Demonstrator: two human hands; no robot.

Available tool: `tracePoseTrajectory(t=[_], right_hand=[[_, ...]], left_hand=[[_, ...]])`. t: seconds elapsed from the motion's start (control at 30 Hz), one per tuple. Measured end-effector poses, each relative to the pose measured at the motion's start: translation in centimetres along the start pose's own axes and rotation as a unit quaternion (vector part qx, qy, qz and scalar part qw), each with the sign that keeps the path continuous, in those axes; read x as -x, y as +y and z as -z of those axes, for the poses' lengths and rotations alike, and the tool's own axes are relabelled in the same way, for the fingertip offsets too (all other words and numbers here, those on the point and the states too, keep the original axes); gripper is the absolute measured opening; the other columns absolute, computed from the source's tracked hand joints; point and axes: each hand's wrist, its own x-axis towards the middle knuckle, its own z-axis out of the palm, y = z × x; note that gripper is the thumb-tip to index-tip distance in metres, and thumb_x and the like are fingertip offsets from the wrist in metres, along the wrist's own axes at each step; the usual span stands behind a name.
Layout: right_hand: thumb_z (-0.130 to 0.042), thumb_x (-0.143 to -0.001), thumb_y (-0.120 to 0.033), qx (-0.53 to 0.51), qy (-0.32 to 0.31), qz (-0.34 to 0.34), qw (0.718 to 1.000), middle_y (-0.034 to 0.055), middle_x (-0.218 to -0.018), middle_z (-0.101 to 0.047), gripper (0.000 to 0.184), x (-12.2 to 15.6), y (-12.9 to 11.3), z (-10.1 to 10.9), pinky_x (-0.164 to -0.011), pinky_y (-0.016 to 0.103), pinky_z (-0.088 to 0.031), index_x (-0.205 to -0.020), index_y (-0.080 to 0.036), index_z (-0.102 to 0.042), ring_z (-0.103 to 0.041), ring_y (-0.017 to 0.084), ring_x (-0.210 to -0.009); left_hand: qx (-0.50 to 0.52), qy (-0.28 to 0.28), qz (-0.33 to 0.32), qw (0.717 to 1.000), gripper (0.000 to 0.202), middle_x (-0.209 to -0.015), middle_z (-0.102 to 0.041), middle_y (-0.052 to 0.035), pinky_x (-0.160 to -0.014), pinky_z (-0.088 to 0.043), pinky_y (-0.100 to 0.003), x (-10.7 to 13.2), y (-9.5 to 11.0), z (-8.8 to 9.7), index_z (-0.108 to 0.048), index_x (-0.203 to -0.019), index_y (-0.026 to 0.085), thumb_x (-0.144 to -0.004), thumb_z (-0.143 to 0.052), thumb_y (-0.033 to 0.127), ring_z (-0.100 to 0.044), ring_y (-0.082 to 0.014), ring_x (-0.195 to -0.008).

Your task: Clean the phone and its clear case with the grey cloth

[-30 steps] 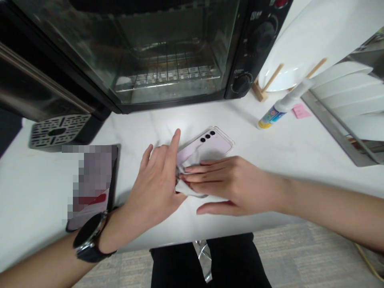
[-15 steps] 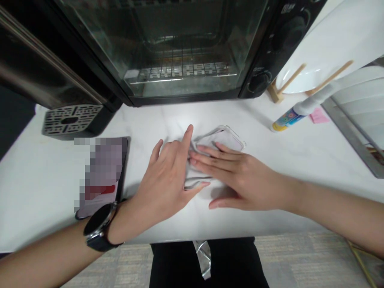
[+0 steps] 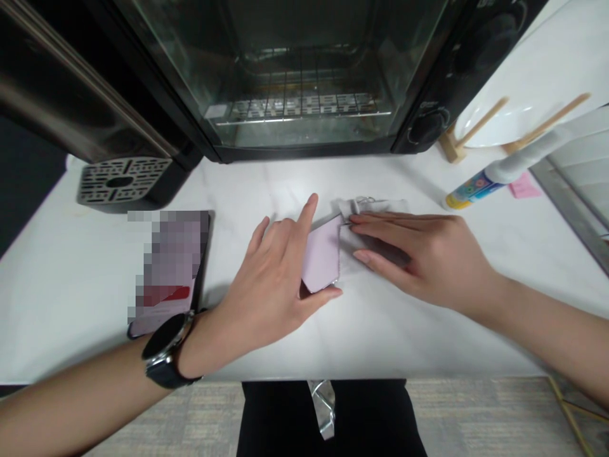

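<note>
The cloth (image 3: 351, 246) is now drawn rightward beneath the right hand (image 3: 419, 244), whose thumb and fingers are apart, baring the phone (image 3: 323, 257) where it is clamped by the left hand (image 3: 273, 279); wiping is apparently shifted away from that hand.

a black oven (image 3: 311, 76) stands on a white, grey-veined counter (image 3: 380, 336) above a streaked grey floor (image 3: 476, 412).

Lilac phone (image 3: 322, 257), flat on counter (image 3: 380, 346) — partly under grey cloth (image 3: 351, 257)
</note>
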Motion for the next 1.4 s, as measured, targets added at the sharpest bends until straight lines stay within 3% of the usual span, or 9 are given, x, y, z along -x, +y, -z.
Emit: tracePoseTrajectory(t=[0.17, 0.37, 0.5, 0.63, 0.87, 1.0, 1.07, 1.23, 1.4], right_hand=[[-0.055, -0.105, -0.049, 0.002, -0.027, 0.063, 0.998, 0.0124, -0.145, -0.067, 0.052, 0.2, -0.1, -0.6, -0.113, 0.046, -0.058, -0.143, -0.014, -0.065, -0.065, 0.03, -0.135], [-0.053, -0.103, -0.061, -0.089, -0.153, 0.225, 0.958, 0.0107, -0.169, -0.036, 0.081, 0.7, -2.0, -0.6, -0.135, 0.043, -0.024, -0.16, -0.004, -0.041, -0.031, 0.025, -0.16], [-0.058, -0.106, -0.043, -0.156, -0.089, 0.201, 0.963, 0.0063, -0.143, -0.069, 0.047, 0.6, -1.4, 0.1, -0.125, 0.032, -0.047, -0.137, -0.009, -0.068, -0.06, 0.018, -0.141], [-0.056, -0.105, -0.046, 0.027, -0.003, 0.058, 0.998, 0.0077, -0.125, -0.078, 0.039, 0.2, 0.2, 0.7, -0.093, 0.046, -0.069, -0.124, -0.018, -0.077, -0.076, 0.03, -0.116], [-0.05, -0.107, -0.051, 0.067, -0.026, 0.033, 0.997, 0.0154, -0.145, -0.066, 0.057, 0.1, 0.5, -0.5, -0.102, 0.058, -0.064, -0.146, -0.011, -0.063, -0.066, 0.038, -0.132], [-0.048, -0.107, -0.056, -0.014, -0.104, 0.147, 0.983, 0.0139, -0.168, -0.037, 0.076, 0.5, -0.4, -0.8, -0.129, 0.057, -0.038, -0.162, -0.005, -0.037, -0.035, 0.032, -0.158], [-0.047, -0.107, -0.056, -0.048, -0.127, 0.2, 0.97, 0.0096, -0.168, -0.037, 0.072, 0.7, -1.2, -0.3, -0.131, 0.05, -0.036, -0.16, -0.007, -0.042, -0.036, 0.027, -0.158], [-0.044, -0.107, -0.055, 0.127, -0.046, 0.079, 0.988, 0.0189, -0.134, -0.071, 0.063, 1.5, -2.4, 1.5, -0.09, 0.05, -0.07, -0.134, -0.004, -0.07, -0.076, 0.037, -0.114], [-0.035, -0.107, -0.066, 0.199, -0.028, 0.015, 0.979, 0.0285, -0.128, -0.072, 0.081, 1.7, -2.3, 1.5, -0.074, 0.05, -0.069, -0.132, 0.003, -0.069, -0.078, 0.043, -0.106]], left_hand=[[0.042, -0.015, -0.017, 0.999, 0.111, -0.137, -0.062, -0.0092, -0.13, -0.027, -0.064, 0.5, 0.4, 0.1, 0.006, -0.17, 0.029, -0.092, -0.069, 0.055, -0.06, -0.0331, -0.132], [0.042, -0.011, -0.026, 0.999, 0.111, -0.14, -0.064, -0.0099, -0.129, -0.033, -0.062, 0.7, 0.5, 0.1, 0.009, -0.17, 0.028, -0.09, -0.066, 0.046, -0.062, -0.0334, -0.133], [0.039, -0.025, -0.019, 0.999, 0.112, -0.138, -0.064, -0.0097, -0.129, -0.03, -0.064, 0.7, 0.6, 0.2, 0.012, -0.169, 0.028, -0.091, -0.066, 0.044, -0.061, -0.0328, -0.133], [0.047, -0.023, -0.006, 0.999, 0.107, -0.142, -0.064, -0.0103, -0.128, -0.03, -0.065, 0.6, 0.7, 0.2, 0.008, -0.169, 0.03, -0.095, -0.066, 0.055, -0.061, -0.0327, -0.133], [0.05, -0.013, -0.014, 0.999, 0.105, -0.143, -0.064, -0.0099, -0.129, -0.031, -0.064, 0.8, 0.6, 0.1, 0.008, -0.169, 0.031, -0.097, -0.062, 0.062, -0.063, -0.0322, -0.132], [0.047, -0.005, -0.018, 0.999, 0.109, -0.151, -0.059, -0.0097, -0.129, -0.034, -0.064, 0.8, 0.5, -0.1, 0.009, -0.169, 0.033, -0.094, -0.065, 0.063, -0.059, -0.0344, -0.14], [0.046, -0.002, -0.018, 0.999, 0.112, -0.149, -0.06, -0.0095, -0.129, -0.033, -0.064, 0.8, 0.5, -0.1, 0.009, -0.17, 0.031, -0.093, -0.067, 0.062, -0.057, -0.0353, -0.142], [0.044, -0.026, -0.008, 0.999, 0.111, -0.14, -0.062, -0.0079, -0.131, -0.029, -0.064, 0.7, 0.5, 0.1, 0.013, -0.169, 0.034, -0.095, -0.063, 0.066, -0.062, -0.0329, -0.133], [0.05, -0.022, -0.016, 0.998, 0.113, -0.136, -0.063, -0.0081, -0.13, -0.029, -0.065, 0.7, 0.4, 0.2, 0.008, -0.169, 0.031, -0.093, -0.063, 0.072, -0.063, -0.0325, -0.127]])
